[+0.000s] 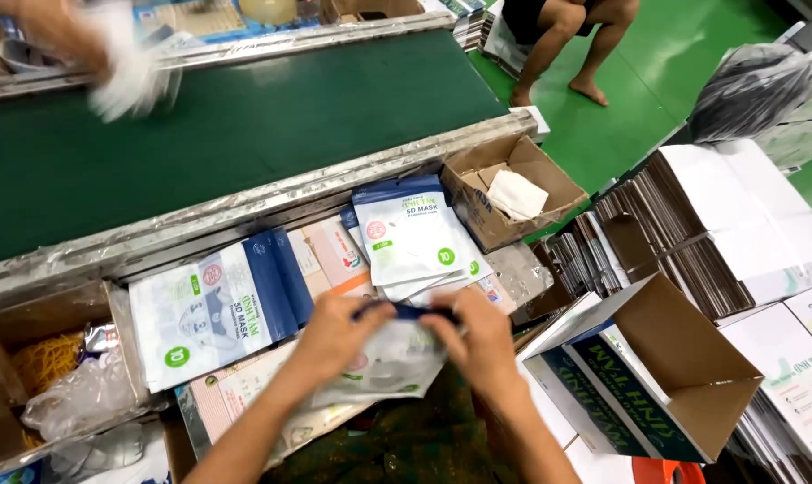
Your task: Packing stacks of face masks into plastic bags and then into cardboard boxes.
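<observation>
Partly hidden, white pouch [390, 363] in tight grip of left hand [334, 333] and right hand [479, 336].

Light over my bench is bright, even and diffuse from above; shadows are soft and short. The foil-wrapped belt rail [271, 193] shows dull glare, and the glossy mask pouches [210, 309] carry a mild sheen. Centre is reasonably sharp. A co-worker's hand [110, 54] at upper left is heavily motion-blurred. Straight edges bow toward the corners, wide-lens distortion.
</observation>
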